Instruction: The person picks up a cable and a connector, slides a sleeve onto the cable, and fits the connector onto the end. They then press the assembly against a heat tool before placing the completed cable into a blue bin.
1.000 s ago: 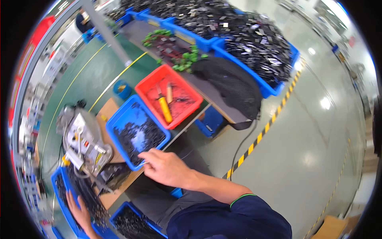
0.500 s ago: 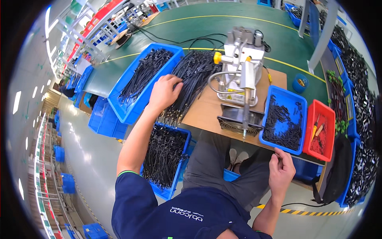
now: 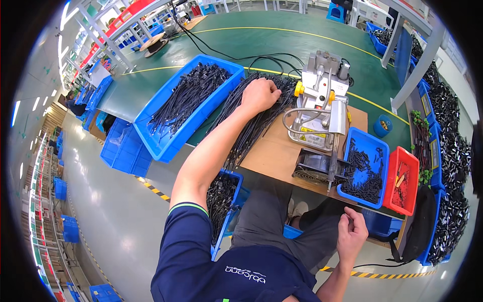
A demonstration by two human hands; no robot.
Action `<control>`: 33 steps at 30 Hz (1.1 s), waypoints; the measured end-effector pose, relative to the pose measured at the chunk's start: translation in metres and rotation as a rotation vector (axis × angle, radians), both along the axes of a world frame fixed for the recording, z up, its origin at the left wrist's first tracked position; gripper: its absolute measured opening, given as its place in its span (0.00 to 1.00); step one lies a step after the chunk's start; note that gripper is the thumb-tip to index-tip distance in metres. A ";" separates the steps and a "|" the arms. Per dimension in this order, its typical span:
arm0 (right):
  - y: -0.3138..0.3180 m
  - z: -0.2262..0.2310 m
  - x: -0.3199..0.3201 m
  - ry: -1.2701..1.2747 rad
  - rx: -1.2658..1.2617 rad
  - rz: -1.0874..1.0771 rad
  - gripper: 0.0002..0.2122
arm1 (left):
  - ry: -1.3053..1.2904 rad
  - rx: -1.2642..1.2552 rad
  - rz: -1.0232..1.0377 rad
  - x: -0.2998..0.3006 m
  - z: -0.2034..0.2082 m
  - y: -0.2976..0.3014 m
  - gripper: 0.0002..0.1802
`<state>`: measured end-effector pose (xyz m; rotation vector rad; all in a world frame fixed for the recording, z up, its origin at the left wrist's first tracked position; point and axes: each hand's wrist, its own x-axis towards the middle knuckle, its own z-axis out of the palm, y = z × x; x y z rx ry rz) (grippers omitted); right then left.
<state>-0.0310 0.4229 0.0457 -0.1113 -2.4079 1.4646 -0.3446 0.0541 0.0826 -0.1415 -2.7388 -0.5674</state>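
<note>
My left hand [image 3: 259, 95] reaches onto the far end of a pile of black cables [image 3: 249, 138] on the table, its fingers curled down among them. What its fingertips grip, if anything, is hidden. My right hand [image 3: 352, 234] hovers in front of the table edge above my lap, thumb and forefinger pinched together. Anything between them is too small to make out. A white and grey bench machine [image 3: 314, 123] with yellow knobs stands right of the cables. Below it sits a black fan-like unit [image 3: 313, 166]. A blue tray [image 3: 387, 166] of short black pieces lies nearest the right hand.
A long blue bin [image 3: 151, 143] of black cables stands on the left. Another blue bin [image 3: 229, 221] of cables sits below the table edge. Right of the blue tray are a red tray [image 3: 414, 176] with a yellow-handled tool [image 3: 401, 180] and a small blue cup [image 3: 383, 127].
My left hand has moved farther away and to the right along the cable pile. The right hand stays pinched before the table. The whole view has shifted slightly.
</note>
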 end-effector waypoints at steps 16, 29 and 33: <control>-0.009 0.002 0.013 -0.011 -0.052 0.066 0.10 | -0.288 1.461 -0.427 0.194 0.126 -0.020 0.19; -0.016 0.031 0.024 -0.089 -0.574 0.179 0.08 | -0.905 1.309 -0.555 0.308 0.022 0.062 0.11; -0.027 0.039 0.023 -0.014 -0.660 0.312 0.09 | -0.837 1.091 -0.598 0.312 0.010 0.094 0.10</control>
